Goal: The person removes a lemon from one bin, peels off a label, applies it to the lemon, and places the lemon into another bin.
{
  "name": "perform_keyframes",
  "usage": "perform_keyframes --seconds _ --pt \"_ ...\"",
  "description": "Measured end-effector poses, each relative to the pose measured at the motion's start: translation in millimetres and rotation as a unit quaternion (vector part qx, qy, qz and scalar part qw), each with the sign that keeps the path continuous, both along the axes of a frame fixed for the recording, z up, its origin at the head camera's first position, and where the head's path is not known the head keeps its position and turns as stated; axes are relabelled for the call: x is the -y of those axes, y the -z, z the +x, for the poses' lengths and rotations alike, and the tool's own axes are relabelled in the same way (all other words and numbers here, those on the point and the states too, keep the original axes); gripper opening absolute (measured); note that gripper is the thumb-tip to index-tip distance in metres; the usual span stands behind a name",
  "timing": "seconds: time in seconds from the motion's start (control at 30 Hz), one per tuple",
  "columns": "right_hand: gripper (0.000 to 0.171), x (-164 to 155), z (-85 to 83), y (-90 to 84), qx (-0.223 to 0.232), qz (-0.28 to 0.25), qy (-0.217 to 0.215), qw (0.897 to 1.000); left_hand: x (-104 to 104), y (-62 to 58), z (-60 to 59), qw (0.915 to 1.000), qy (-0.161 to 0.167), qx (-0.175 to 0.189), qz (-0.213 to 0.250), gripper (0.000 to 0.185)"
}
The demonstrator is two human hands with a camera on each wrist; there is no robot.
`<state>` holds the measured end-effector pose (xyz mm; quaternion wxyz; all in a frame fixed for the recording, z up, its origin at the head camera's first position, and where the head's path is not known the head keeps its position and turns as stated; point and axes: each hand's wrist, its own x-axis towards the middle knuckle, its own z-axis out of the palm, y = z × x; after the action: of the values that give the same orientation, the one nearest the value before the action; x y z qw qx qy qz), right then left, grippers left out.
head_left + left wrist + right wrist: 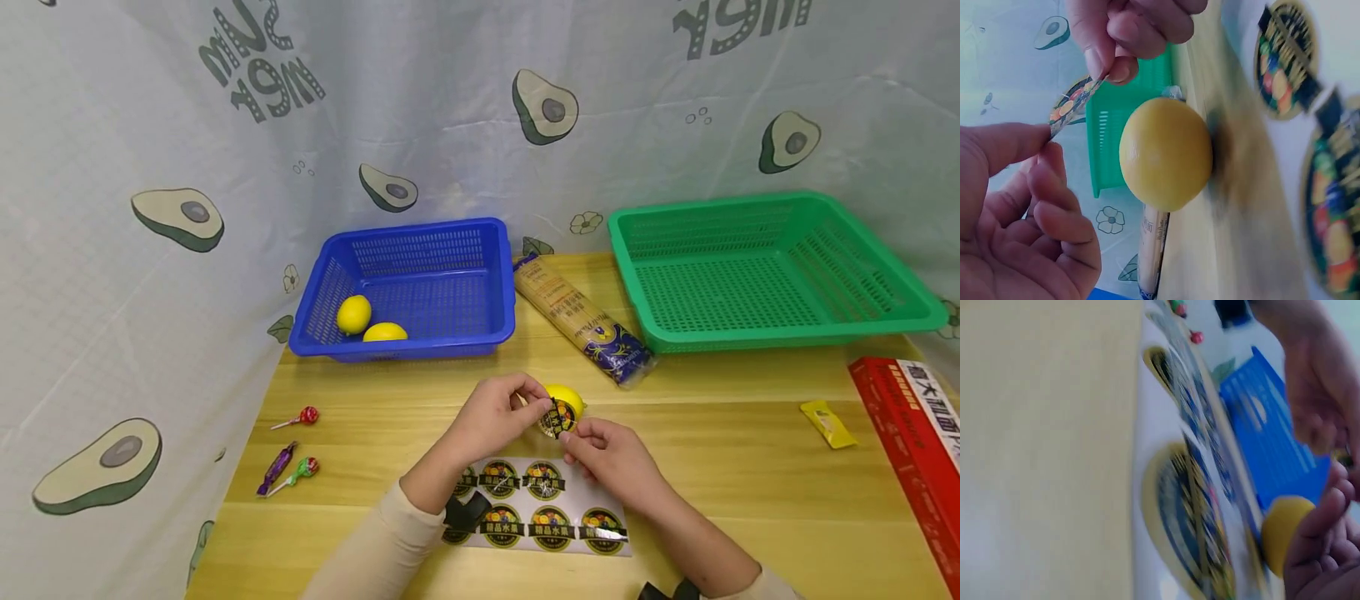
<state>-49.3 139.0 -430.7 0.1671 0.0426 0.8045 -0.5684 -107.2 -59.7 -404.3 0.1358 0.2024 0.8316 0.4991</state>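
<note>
A round black-and-gold fruit sticker [558, 418] is stretched between both hands, above the table and in front of a yellow lemon [564, 398]. My left hand [501, 417] pinches its left edge between thumb and forefinger; the other fingers curl loosely, as the left wrist view shows. The right hand [618, 462] pinches the opposite edge. In the left wrist view the lemon [1166, 153] stands on the wood beside the hands, apart from the fingers. Below the hands lies a white sticker sheet [517, 500] with several more round fruit stickers.
A blue basket [420, 346] holds two lemons at the back left; a green basket [750, 337] stands back right. Between them lies a spaghetti packet [585, 321]. Lollipops [306, 468] and a purple candy [277, 468] lie left, a yellow packet [827, 424] and red box [911, 450] right.
</note>
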Motion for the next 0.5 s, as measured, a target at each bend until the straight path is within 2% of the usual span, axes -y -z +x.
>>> perform_keyframes --seconds 0.2,0.5 --pt "0.030 11.5 -5.8 3.9 0.042 -0.056 0.088 0.994 -9.0 0.3 -19.0 0.9992 -0.031 0.018 -0.016 0.012" --pt "0.030 17.6 -7.9 7.0 0.054 -0.088 0.130 0.986 -16.6 8.9 -26.6 0.9976 -0.060 0.034 -0.008 0.012"
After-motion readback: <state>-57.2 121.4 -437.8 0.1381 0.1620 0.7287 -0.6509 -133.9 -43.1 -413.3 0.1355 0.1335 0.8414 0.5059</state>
